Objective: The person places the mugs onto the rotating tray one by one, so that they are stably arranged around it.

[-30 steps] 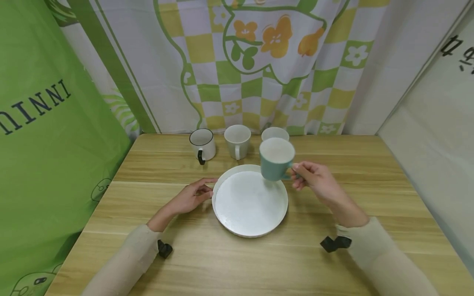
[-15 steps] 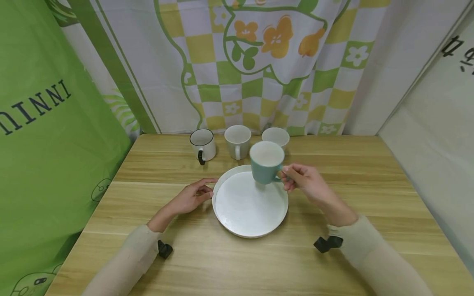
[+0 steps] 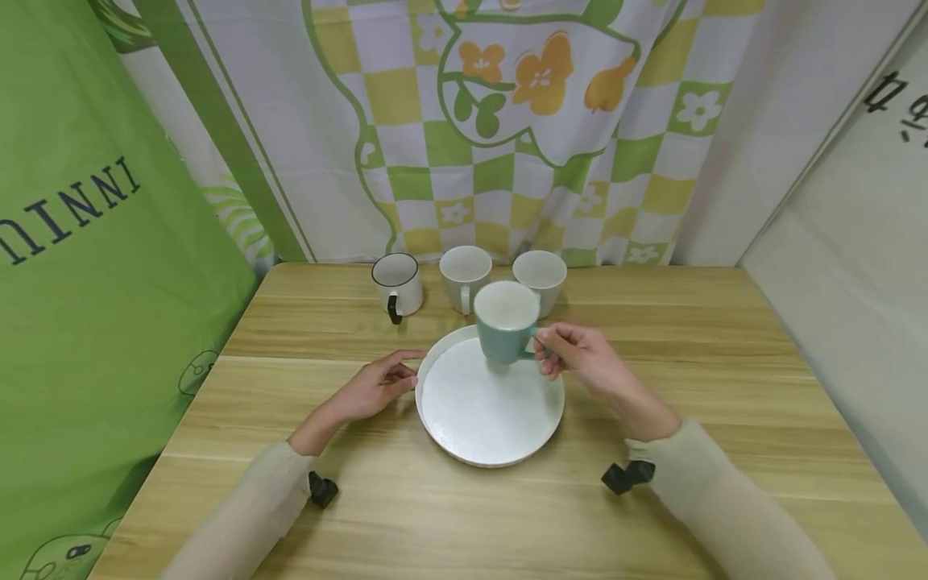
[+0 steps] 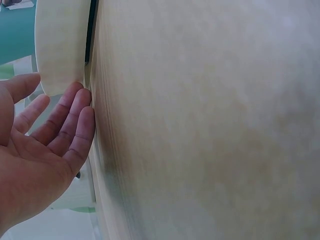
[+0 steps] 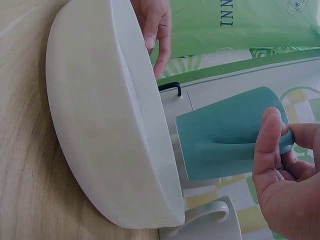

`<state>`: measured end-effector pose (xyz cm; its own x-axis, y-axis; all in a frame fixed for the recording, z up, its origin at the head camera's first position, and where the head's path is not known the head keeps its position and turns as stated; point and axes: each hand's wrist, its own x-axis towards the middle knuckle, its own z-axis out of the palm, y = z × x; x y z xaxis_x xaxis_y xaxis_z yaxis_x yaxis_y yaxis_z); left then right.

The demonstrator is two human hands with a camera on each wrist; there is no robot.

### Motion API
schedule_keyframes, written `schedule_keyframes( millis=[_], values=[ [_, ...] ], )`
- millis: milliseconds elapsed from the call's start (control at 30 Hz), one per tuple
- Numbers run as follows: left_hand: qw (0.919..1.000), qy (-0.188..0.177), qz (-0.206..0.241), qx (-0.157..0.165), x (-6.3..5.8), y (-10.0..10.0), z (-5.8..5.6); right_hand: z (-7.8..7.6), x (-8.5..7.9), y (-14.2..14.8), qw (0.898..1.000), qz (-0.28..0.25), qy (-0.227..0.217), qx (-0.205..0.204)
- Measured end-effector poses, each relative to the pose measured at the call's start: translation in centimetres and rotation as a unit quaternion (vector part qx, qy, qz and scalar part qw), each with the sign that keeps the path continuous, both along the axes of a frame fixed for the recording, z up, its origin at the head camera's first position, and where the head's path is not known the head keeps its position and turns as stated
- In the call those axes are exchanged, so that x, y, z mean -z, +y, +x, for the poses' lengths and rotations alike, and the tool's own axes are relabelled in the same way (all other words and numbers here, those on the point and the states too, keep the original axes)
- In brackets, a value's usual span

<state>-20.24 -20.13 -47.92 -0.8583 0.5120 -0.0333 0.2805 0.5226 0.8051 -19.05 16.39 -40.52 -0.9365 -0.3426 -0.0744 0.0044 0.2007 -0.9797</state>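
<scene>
My right hand [image 3: 590, 362] pinches the handle of a teal mug [image 3: 500, 340], white inside. The mug hangs upright over the far part of a round white tray [image 3: 487, 419]; in the right wrist view the teal mug [image 5: 222, 130] shows above the rim of the tray [image 5: 95, 105]. At the tray's left side rests my left hand [image 3: 370, 388], fingers loosely extended, tips at its outer wall. The left wrist view has the left hand's fingers [image 4: 59, 125] spread beneath the tray's side [image 4: 62, 45], curled round nothing.
Along the back of the wooden table [image 3: 406, 515] stand a white mug with black rim and handle [image 3: 406, 296], a pale mug [image 3: 464, 286] and another pale mug [image 3: 547, 290], partly behind the teal one. A patterned curtain [image 3: 464, 161] hangs behind them.
My right hand has carried the teal mug leftward and slightly nearer, from the tray's back right to over its far middle. The left hand and tray stay put.
</scene>
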Motion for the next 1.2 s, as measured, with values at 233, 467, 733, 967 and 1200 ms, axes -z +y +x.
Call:
schedule_keyframes(
  millis=[233, 467, 733, 967, 1200],
  values=[
    [1.0, 0.001, 0.004, -0.004, -0.1, 0.1, 0.1, -0.3, 0.4, -1.0, 1.0, -0.013, -0.009, -0.005],
    [1.0, 0.0, 0.002, -0.005, -0.1, 0.0, 0.1, -0.4, 0.7, -1.7, 1.0, -0.016, -0.019, -0.01],
    [1.0, -0.001, 0.003, -0.003, 0.2, -0.1, -0.1, -0.6, 1.1, -2.6, 0.999, -0.014, -0.033, -0.014],
    [0.9999, -0.012, 0.008, 0.003, -2.6, 0.7, 1.0, -0.8, 1.6, -3.3, 0.999, -0.022, -0.031, -0.028],
    [0.9998, -0.019, 0.004, 0.003, -2.8, 0.8, 1.2, -0.8, 2.0, -4.0, 0.999, -0.027, -0.025, -0.039]
  ],
)
